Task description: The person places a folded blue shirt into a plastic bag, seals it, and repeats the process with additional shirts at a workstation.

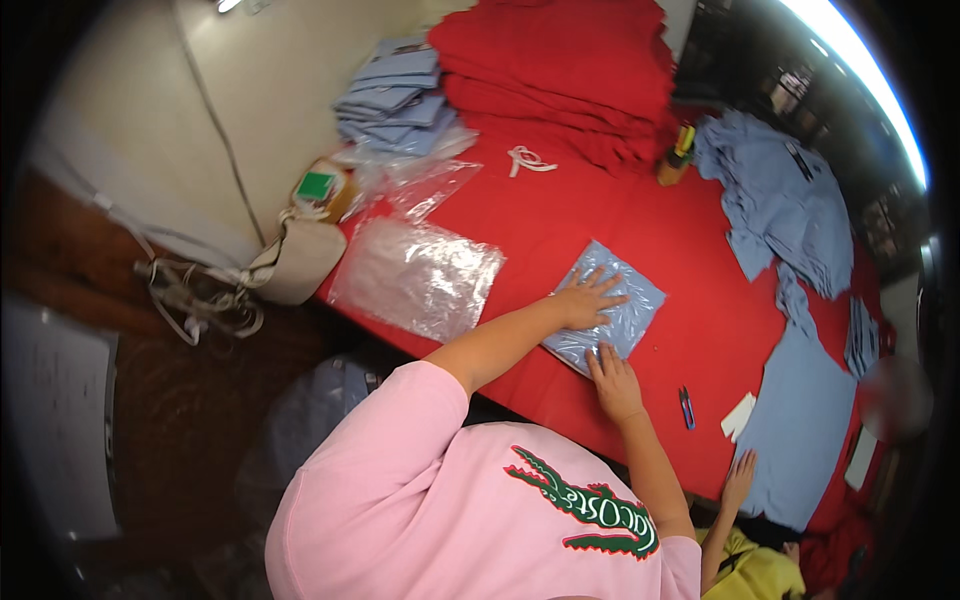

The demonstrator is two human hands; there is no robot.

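Note:
On the red-covered table lies a folded light-blue garment in a clear plastic bag, turned at an angle. My left hand rests flat on its upper left part, fingers spread wide. At the packet's near edge, my right hand has its fingers stretched out, the tips touching the plastic. Neither hand grips anything. Flat clear plastic bags lie to the left of my left forearm. To the right of my right hand is a small pair of blue thread snips.
Folded blue garments are stacked at the back left beside piled red cloth. Loose blue garments lie at right. A co-worker's hand touches a spread blue garment near white tags. A marker holder stands behind.

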